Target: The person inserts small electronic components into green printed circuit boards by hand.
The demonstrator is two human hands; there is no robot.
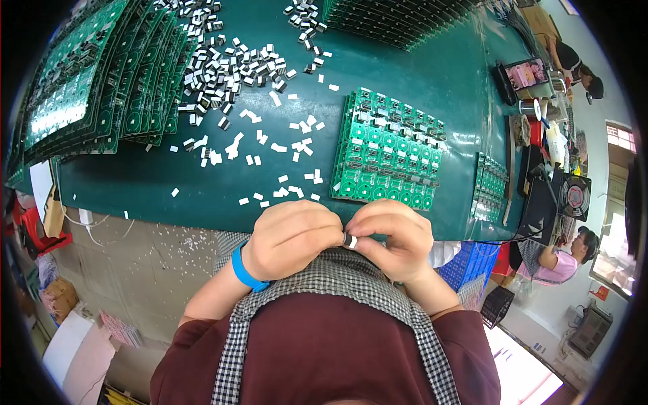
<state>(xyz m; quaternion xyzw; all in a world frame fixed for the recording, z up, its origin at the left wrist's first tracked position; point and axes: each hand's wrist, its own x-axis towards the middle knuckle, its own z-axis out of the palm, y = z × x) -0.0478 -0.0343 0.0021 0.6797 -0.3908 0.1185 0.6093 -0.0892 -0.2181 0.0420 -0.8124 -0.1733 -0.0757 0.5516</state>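
Note:
In front of my apron, at the near edge of the table, my left hand [295, 234] and my right hand [395, 237] meet fingertip to fingertip. Both are closed in a pinch on a small black-and-white component [349, 239], its black body mostly hidden by my fingers. Just beyond my right hand lies a stack of green circuit boards [388, 152] with rows of round pads. Loose white tabs [297, 194] are scattered past my left hand. Farther off spreads a heap of black components with white tops [236, 71], some showing pins.
Tall stacks of green boards [88, 74] stand at the far left, with more boards [405, 17] at the far middle. A smaller board pile [490, 185] lies right, near a phone [526, 73] and a fan [576, 196]. A co-worker [563, 256] sits at right.

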